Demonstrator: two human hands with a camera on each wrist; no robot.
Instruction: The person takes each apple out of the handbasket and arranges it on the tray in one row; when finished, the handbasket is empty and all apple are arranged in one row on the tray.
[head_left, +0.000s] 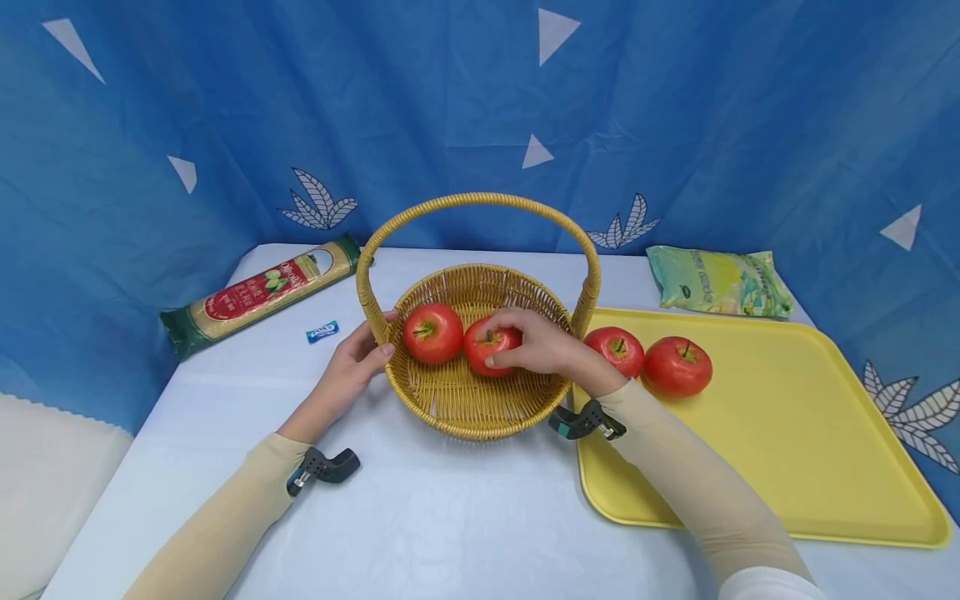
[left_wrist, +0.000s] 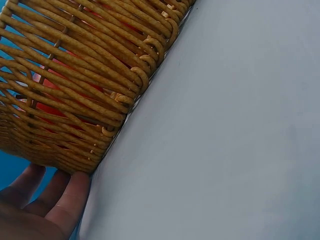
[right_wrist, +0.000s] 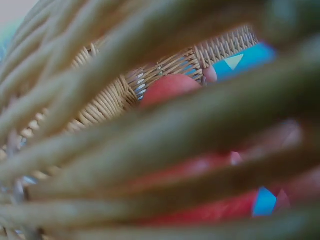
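Red, one apple (head_left: 483, 350) lies inside the wicker basket (head_left: 480, 433) beside a second apple (head_left: 432, 333), the right hand (head_left: 536, 340) curling thumb and fingers round it. The left hand (head_left: 352, 367) grips the basket's side. Placing seems underway; next likely calls for loosening the right fingers gently.

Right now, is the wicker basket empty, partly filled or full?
Partly filled: two red apples lie inside the basket, the right hand gripping one, with bare space in front.
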